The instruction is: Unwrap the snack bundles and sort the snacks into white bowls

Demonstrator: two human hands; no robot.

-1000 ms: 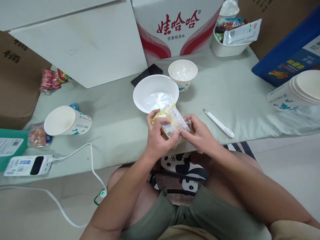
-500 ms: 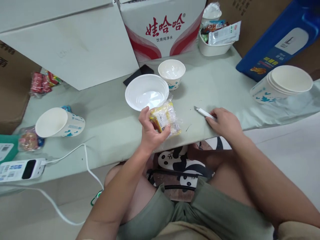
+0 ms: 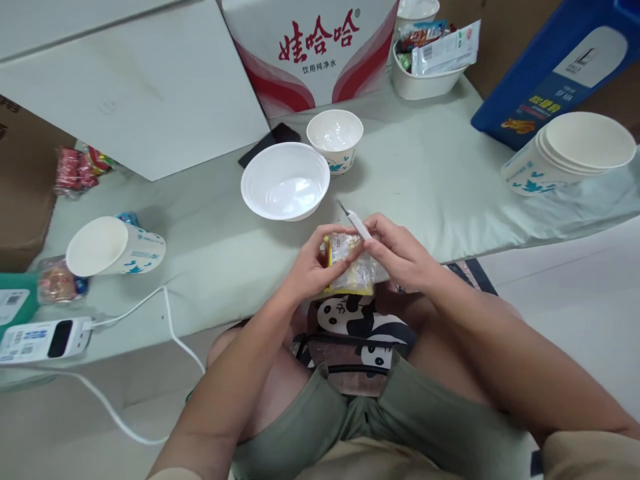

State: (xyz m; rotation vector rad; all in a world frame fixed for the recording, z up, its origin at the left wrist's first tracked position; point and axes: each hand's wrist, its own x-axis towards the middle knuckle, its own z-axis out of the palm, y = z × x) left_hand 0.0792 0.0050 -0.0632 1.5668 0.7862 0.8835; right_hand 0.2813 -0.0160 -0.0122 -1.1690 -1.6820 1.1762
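My left hand (image 3: 317, 267) is closed on a clear-and-yellow plastic packet (image 3: 351, 272) at the table's front edge. What lies inside the packet is hard to make out. Beside it, my right hand (image 3: 400, 253) grips a white utility knife (image 3: 359, 225), its blade out and pointing up and to the left, away from me. The knife's handle lies over the upper right part of the packet, and the two hands are close together. Just beyond them stand a white plastic bowl (image 3: 286, 183) and a paper bowl (image 3: 336, 137) with a blue leaf print, touching or nearly so.
A dark phone (image 3: 273, 141) lies behind the bowl. To the left are a tilted paper cup (image 3: 103, 247), wrapped snacks (image 3: 73, 170) and a white power bank (image 3: 47, 340) with a cable. Stacked paper cups (image 3: 565, 157), a blue jug (image 3: 555, 73) and a snack tub (image 3: 425, 80) stand right.
My right hand has lifted the knife off the table and brought it left to the packet. My left hand has drawn the packet slightly nearer and away from the bowl.
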